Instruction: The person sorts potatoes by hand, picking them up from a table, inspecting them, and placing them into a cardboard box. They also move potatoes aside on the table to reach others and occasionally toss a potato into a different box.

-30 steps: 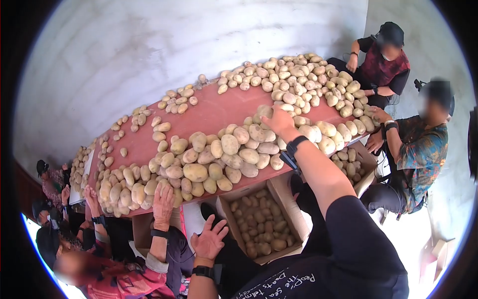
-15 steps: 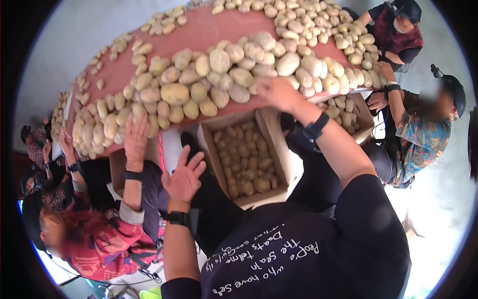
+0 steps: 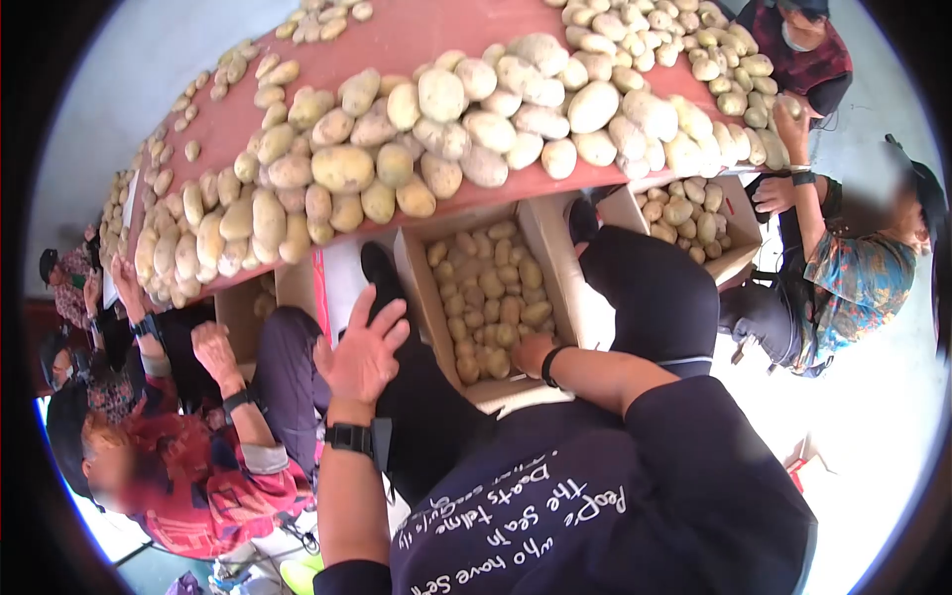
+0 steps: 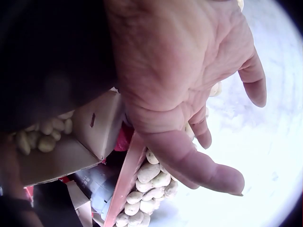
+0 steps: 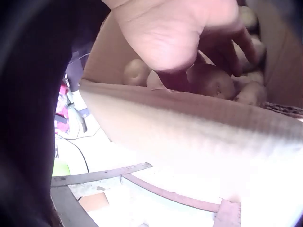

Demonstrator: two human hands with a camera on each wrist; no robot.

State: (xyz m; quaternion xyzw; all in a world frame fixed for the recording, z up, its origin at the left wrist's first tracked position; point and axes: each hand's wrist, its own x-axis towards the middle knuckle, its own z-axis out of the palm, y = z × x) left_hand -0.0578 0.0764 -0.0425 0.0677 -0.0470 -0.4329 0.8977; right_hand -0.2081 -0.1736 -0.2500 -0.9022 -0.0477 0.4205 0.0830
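Note:
Over my lap, in the head view, my left hand hovers palm up with its fingers spread and nothing in it. My right hand reaches down into the near end of a cardboard box filled with potatoes. Seen from the right wrist, the fingers and thumb curl around a potato just inside the box edge, among other potatoes. Part of that potato is hidden by the hand. The left wrist view shows the left hand apart from everything around it.
A reddish table carries a long heap of potatoes along its near edge. Another potato box stands to the right and one to the left. People sit close on both sides, one hand near my left arm.
My right hand has come down from the potatoes at the table edge into the box. The view has tilted downward. The left hand stays raised and spread; the left neighbour's hand has left the table.

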